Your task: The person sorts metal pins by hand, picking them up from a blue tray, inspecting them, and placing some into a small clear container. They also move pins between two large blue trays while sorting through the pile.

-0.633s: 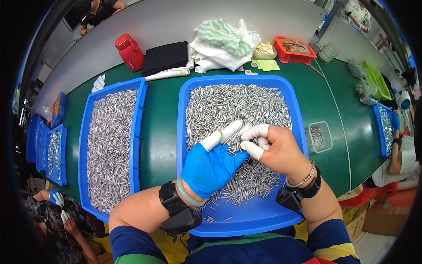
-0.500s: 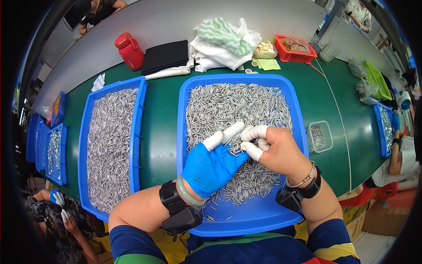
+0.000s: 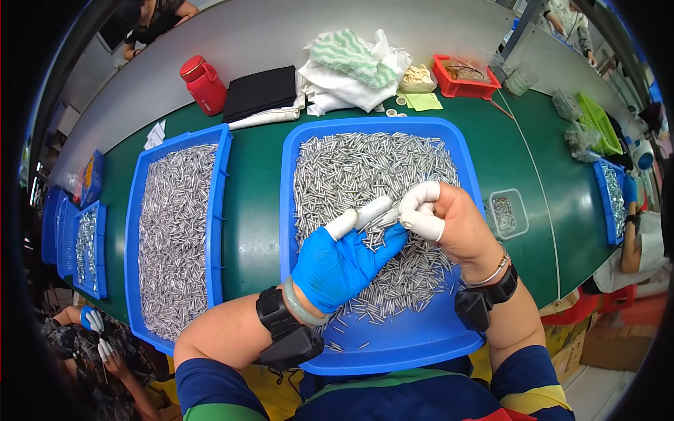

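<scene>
broadly, a green tabletop (image 3: 249, 210) is stretching beneath a wide blue tray (image 3: 411, 345) and a long blue tray (image 3: 220, 182), both bearing metal pins (image 3: 375, 172). over the wide one, the gloved left hand (image 3: 335, 265) is cradling several pins; the right hand (image 3: 460, 226) is pinching narrowly beside it, whether on a pin cannot be told. a grey partition (image 3: 260, 38) is standing behind white cloths (image 3: 335, 91).

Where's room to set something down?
Free: green tabletop between the long blue plastic tray at left and the wide blue tray, and right of the small clear plastic tub; also the wide tray's near right corner. Crowded: the back edge, with red flask and folded black cloth; the wide tray's middle, silver metal pins under blue-gloved left hand and right hand.
</scene>
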The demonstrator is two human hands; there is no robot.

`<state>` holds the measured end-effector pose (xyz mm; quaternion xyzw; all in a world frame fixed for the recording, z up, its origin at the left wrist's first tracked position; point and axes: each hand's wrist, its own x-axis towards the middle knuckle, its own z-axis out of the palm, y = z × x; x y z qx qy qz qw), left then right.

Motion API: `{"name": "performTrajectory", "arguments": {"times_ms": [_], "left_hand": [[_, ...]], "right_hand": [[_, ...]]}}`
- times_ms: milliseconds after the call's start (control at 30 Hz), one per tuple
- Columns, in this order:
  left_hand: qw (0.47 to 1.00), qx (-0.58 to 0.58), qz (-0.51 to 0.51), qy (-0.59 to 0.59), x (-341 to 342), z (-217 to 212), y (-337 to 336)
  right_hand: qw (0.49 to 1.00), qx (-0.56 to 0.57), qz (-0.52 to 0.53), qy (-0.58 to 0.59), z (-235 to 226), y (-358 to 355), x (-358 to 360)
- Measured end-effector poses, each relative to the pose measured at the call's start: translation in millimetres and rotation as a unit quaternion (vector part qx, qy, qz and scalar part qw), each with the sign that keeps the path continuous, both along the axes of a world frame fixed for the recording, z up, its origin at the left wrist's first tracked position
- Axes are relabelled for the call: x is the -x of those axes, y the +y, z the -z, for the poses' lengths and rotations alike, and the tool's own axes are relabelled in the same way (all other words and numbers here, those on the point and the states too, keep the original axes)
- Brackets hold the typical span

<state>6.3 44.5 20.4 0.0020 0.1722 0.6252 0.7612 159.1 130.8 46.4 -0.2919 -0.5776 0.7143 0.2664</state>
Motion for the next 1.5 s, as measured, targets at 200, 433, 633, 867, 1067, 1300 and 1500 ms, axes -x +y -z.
{"name": "performTrajectory", "arguments": {"times_ms": [200, 433, 633, 867, 1067, 1300, 1500], "left_hand": [[0.999, -0.025, 0.024, -0.001, -3.5, 0.9, -2.3], [0.998, -0.048, 0.008, 0.034, -4.2, 2.6, -4.0], [0.998, -0.027, 0.020, 0.062, -8.6, 3.2, -4.7], [0.995, 0.015, 0.084, 0.058, -18.8, 4.7, -10.8], [0.989, 0.025, 0.148, 0.000, -15.1, 1.1, -11.6], [0.979, -0.034, 0.186, 0.078, -11.3, 11.2, -12.6], [0.967, -0.049, 0.218, 0.119, -14.9, 8.4, -12.6]], "right_hand": [[0.994, -0.075, 0.052, -0.067, -19.9, 6.1, -41.2], [0.977, 0.144, 0.153, 0.030, -3.4, 31.7, -152.6], [0.949, 0.223, 0.139, 0.175, 7.0, 27.2, -176.5], [0.969, 0.242, -0.055, 0.013, -15.9, -7.4, -68.8], [0.982, 0.141, -0.064, -0.104, -17.6, -13.7, -29.5], [0.988, 0.067, -0.046, -0.134, -8.6, -10.9, -30.1], [0.984, 0.154, -0.043, -0.077, 2.1, -18.5, -27.5]]}}
